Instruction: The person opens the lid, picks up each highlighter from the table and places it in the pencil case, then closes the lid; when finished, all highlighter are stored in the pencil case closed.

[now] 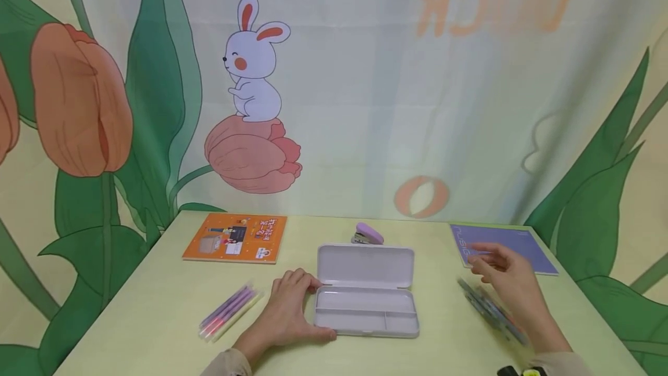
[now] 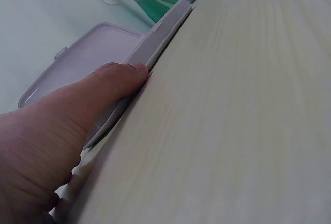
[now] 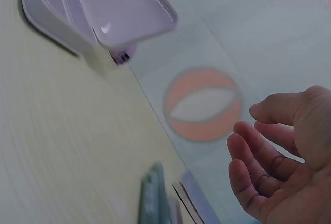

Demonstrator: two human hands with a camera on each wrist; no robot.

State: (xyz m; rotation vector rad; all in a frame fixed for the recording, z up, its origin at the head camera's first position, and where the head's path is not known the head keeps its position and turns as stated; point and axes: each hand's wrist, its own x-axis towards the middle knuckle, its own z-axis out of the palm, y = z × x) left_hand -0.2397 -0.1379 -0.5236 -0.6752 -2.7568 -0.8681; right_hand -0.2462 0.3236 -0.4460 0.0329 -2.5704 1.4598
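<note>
An opened pale grey-lilac pencil case (image 1: 365, 299) lies on the table with its lid raised toward the back and its compartments bare. My left hand (image 1: 284, 312) grips its left end, thumb along the front edge and fingers at the back corner; the left wrist view shows the thumb (image 2: 116, 79) pressed on the front wall. Over at the right, my right hand (image 1: 503, 280) is raised above a bundle of dark pens (image 1: 490, 312). Its fingers (image 3: 240, 146) are loosely bent and hold nothing. Those pens (image 3: 155, 198) look blurred in the right wrist view.
Purple, pink and yellow pens (image 1: 229, 312) lie left of my left hand. An orange book (image 1: 235, 238) sits at the back left, a purple stapler (image 1: 368, 233) behind the case, and a blue-purple notebook (image 1: 522, 248) at the back right. A printed curtain (image 1: 339, 103) hangs behind the table.
</note>
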